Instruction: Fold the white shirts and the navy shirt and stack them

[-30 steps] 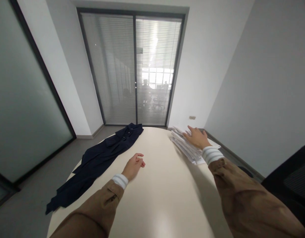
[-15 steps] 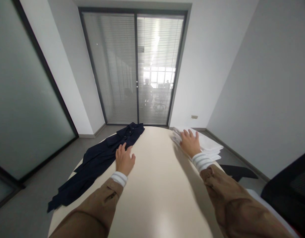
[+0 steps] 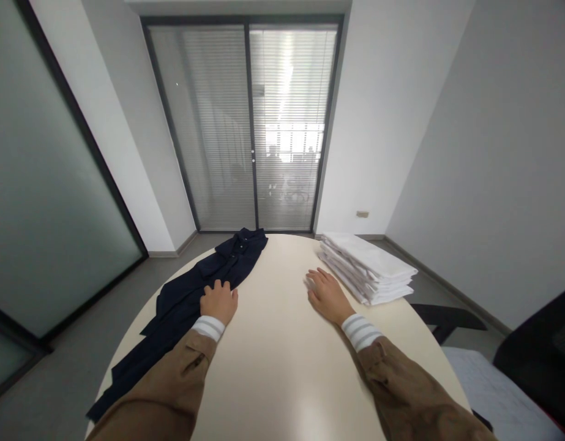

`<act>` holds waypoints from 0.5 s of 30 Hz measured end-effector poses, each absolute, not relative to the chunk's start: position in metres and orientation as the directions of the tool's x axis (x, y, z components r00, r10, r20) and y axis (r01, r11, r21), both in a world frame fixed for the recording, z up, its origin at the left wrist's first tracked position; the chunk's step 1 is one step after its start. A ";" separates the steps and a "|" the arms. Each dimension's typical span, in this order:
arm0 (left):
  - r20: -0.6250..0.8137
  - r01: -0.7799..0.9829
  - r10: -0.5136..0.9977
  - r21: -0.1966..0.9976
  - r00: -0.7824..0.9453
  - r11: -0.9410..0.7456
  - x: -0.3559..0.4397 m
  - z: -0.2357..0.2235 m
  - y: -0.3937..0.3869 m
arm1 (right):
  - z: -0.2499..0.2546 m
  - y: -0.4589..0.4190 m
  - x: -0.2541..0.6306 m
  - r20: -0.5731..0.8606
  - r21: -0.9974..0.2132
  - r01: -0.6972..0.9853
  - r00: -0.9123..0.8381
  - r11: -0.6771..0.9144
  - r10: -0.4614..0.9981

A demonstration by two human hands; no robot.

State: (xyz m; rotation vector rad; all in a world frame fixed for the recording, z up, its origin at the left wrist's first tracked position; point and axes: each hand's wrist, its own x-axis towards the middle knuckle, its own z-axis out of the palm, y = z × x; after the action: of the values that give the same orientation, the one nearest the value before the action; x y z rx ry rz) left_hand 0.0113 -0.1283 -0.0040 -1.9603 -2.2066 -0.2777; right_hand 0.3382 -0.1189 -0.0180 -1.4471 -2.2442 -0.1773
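Note:
A navy shirt [image 3: 183, 288] with small buttons near its far end lies lengthwise along the left edge of the round table [image 3: 273, 349]. My left hand [image 3: 219, 302] is on its inner edge, fingers bent down into the dark cloth; the fingertips are partly hidden. Over the tabletop, my right hand [image 3: 329, 297] is open and holds nothing, its fingers stretched out toward the left. Just beyond it and to the right sits a neat stack of folded white cloth [image 3: 367, 263], apart from the fingers.
A black chair [image 3: 539, 349] stands at the right, with its armrest [image 3: 447, 315] close to the table edge. Something pale [image 3: 488, 380] lies on the seat. Behind the table are glass panels with blinds [image 3: 286, 135] and a white wall [image 3: 378, 110].
My right hand has come off the white stack and moved left and nearer. My left hand has gone left onto the navy shirt, whose near part has shifted toward me.

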 end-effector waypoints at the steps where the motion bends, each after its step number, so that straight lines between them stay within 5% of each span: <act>1: 0.250 0.995 0.963 0.021 -0.102 0.099 0.019 -0.003 -0.132 | -0.017 -0.119 0.337 0.435 -0.148 0.874 -0.362 0.462 0.824; 10: 0.245 0.931 0.923 0.141 0.298 -0.338 0.095 -0.001 -0.192 | -0.006 -0.146 0.294 0.382 -0.208 0.615 -0.665 0.760 0.642; 15: 0.307 0.728 0.770 0.263 0.559 -0.633 0.106 0.000 -0.208 | -0.005 -0.151 0.285 0.339 -0.240 0.624 -0.664 0.744 0.667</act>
State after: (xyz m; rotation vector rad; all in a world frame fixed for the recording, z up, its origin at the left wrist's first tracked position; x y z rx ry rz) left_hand 0.1060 -0.2078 0.0003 -2.8658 -1.3821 -0.6495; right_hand 0.2846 -0.1514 -0.0050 -0.9873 -2.5374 0.1442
